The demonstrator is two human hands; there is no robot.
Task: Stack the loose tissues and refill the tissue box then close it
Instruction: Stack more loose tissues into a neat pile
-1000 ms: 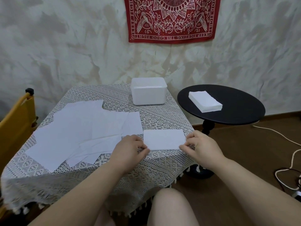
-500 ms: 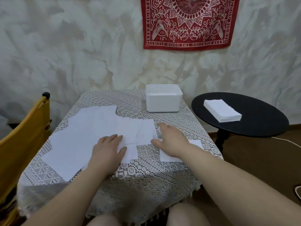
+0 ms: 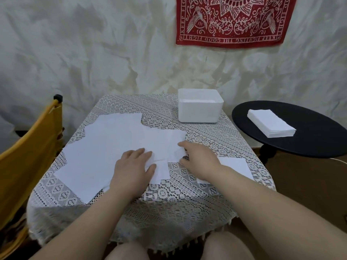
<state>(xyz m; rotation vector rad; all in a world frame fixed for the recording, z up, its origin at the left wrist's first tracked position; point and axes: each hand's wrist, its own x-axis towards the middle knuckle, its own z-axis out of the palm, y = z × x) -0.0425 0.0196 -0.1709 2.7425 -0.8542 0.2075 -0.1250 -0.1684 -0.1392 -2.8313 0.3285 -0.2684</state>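
Observation:
Several loose white tissues [image 3: 105, 147] lie spread and overlapping across the left and middle of the lace-covered table [image 3: 216, 139]. My left hand [image 3: 133, 167] rests flat on their near edge, fingers straight. My right hand [image 3: 199, 159] reaches to the rightmost loose tissue [image 3: 176, 145], thumb and fingers at its right edge. One folded tissue [image 3: 234, 167] lies apart at the table's right front, partly hidden by my right wrist. The white tissue box [image 3: 199, 107] stands open at the back of the table. No lid is in sight.
A round black side table [image 3: 309, 136] to the right carries a neat stack of tissues [image 3: 270, 124]. A yellow chair [image 3: 28, 156] stands at the left of the table. A red cloth [image 3: 232, 21] hangs on the wall behind. My knees show below the table's front edge.
Both hands left the folded tissue at the right front and moved left onto the spread tissues. The camera turned left, and since half a second ago the hands have barely shifted.

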